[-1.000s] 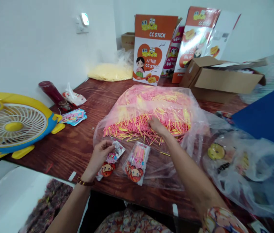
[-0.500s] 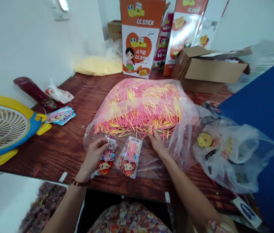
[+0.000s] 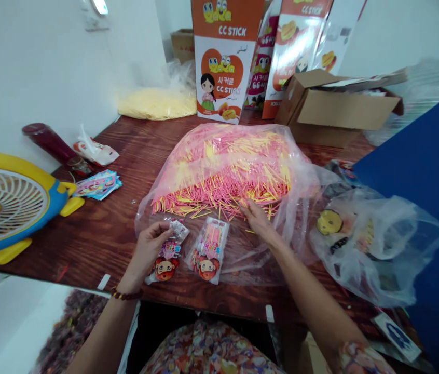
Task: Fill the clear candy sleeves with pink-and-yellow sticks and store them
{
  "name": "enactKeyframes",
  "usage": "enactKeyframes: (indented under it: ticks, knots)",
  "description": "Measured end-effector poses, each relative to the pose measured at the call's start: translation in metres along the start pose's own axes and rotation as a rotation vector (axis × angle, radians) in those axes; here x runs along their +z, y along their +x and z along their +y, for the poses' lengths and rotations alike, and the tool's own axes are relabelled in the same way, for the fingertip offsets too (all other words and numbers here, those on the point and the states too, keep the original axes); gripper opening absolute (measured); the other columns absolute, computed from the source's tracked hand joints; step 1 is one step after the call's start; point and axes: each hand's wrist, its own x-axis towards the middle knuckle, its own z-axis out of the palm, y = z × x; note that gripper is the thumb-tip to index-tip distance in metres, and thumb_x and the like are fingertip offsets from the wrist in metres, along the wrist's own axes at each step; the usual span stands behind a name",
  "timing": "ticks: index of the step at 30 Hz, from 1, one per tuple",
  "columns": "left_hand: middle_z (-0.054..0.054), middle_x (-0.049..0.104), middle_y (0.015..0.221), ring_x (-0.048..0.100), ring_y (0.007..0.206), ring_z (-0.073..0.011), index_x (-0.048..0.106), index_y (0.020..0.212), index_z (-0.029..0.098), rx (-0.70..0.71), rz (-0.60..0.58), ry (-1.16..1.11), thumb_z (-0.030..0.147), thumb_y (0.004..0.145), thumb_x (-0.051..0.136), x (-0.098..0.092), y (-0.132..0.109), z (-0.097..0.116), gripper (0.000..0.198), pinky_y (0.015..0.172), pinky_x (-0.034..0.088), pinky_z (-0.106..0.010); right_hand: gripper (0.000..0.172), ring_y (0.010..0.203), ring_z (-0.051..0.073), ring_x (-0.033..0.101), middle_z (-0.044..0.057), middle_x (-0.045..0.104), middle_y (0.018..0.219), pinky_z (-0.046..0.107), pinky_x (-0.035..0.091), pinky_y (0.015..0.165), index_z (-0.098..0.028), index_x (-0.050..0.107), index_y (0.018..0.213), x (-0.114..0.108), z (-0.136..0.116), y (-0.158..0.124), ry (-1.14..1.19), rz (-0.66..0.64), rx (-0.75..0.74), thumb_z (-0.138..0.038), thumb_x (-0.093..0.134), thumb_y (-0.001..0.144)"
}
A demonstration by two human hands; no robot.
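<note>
My left hand (image 3: 147, 249) pinches the top of a small clear packet (image 3: 167, 257) printed with a cartoon face, lying on the wooden table (image 3: 98, 239). A second, filled packet (image 3: 208, 250) of pink sticks lies just right of it. My right hand (image 3: 256, 218) rests palm down at the near edge of a big heap of pink and yellow sticks (image 3: 223, 176), fingers curled among the loose sticks. The heap lies inside a large clear plastic bag (image 3: 301, 176) spread over the table.
A yellow and blue fan (image 3: 5, 200) stands at the left, with a stack of flat packets (image 3: 98, 185) and a dark red bottle (image 3: 54, 145) behind it. Printed cartons (image 3: 225, 57) and an open cardboard box (image 3: 336, 106) line the back. A clear bag (image 3: 375, 244) of items lies right.
My right hand drew back from the middle of the stick heap to its near edge, then edged slightly forward again. The view shifted down and left. My left hand kept holding the packet.
</note>
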Motion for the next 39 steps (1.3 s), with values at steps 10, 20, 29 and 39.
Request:
enactKeyframes:
  ticks: [10, 20, 29, 39]
  knots:
    - [0.002, 0.066, 0.071, 0.059, 0.062, -0.0105, 0.067, 0.078, 0.015, -0.015, 0.001, -0.024, 0.038, 0.060, 0.086, -0.003, 0.002, -0.005, 0.035, 0.058, 0.047, -0.020, 0.029, 0.090, 0.022, 0.058, 0.014, 0.060, 0.108, 0.032, 0.044, 0.078, -0.014, 0.059, 0.112, 0.000, -0.009, 0.016, -0.838, -0.404, -0.187, -0.010, 0.041, 0.091]
    - [0.001, 0.068, 0.071, 0.060, 0.061, -0.0112, 0.067, 0.080, 0.015, -0.050, 0.005, -0.051, 0.037, 0.059, 0.087, -0.004, 0.000, -0.001, 0.036, 0.059, 0.049, -0.021, 0.018, 0.078, 0.020, 0.050, 0.005, 0.055, 0.081, 0.034, 0.042, 0.075, -0.020, 0.054, 0.073, -0.005, 0.016, 0.026, -0.344, -0.061, -0.102, -0.028, 0.052, 0.089]
    - [0.001, 0.067, 0.069, 0.059, 0.059, -0.0103, 0.067, 0.078, 0.014, -0.046, 0.017, -0.058, 0.037, 0.057, 0.088, 0.000, -0.005, 0.005, 0.037, 0.056, 0.048, -0.020, 0.026, 0.061, 0.017, 0.054, -0.002, 0.061, 0.065, 0.031, 0.044, 0.064, -0.023, 0.053, 0.076, 0.003, 0.012, 0.015, 0.395, 0.105, 0.199, -0.048, 0.060, 0.079]
    - [0.002, 0.067, 0.070, 0.059, 0.061, -0.0104, 0.067, 0.077, 0.015, -0.046, 0.009, -0.059, 0.036, 0.056, 0.088, 0.007, -0.006, 0.006, 0.036, 0.057, 0.048, -0.020, 0.021, 0.077, 0.018, 0.057, 0.001, 0.065, 0.082, 0.031, 0.044, 0.076, -0.023, 0.061, 0.086, 0.026, 0.003, -0.021, 0.413, 0.181, 0.163, -0.043, 0.059, 0.081]
